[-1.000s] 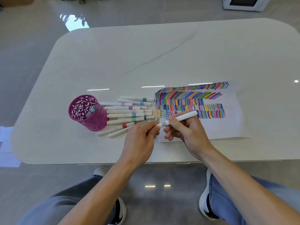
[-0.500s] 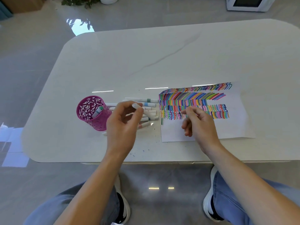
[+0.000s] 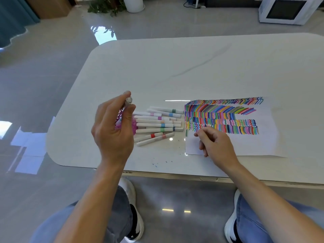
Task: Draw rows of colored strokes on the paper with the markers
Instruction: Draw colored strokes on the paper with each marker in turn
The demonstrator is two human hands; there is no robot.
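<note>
The white paper [image 3: 254, 142] lies on the right of the table, its upper half filled with rows of colored strokes [image 3: 220, 118]. My left hand [image 3: 114, 130] grips a white marker [image 3: 128, 100] held upright, just over the magenta perforated cup [image 3: 134, 126]; the hand hides most of the cup. My right hand [image 3: 216, 144] rests on the paper's lower left corner, fingers loosely curled, with nothing seen in it. Several capped white markers [image 3: 157, 123] lie side by side between the cup and the paper.
The white oval table [image 3: 175, 67] extends far beyond the paper. Small ink specks [image 3: 163, 162] dot its near edge. My knees and shoes show below the edge. A potted plant [image 3: 108, 6] and a white appliance [image 3: 287, 9] stand on the floor beyond.
The marker passed from both hands into the left hand alone, which carried it left and up over the cup. The right hand let go and settled on the paper.
</note>
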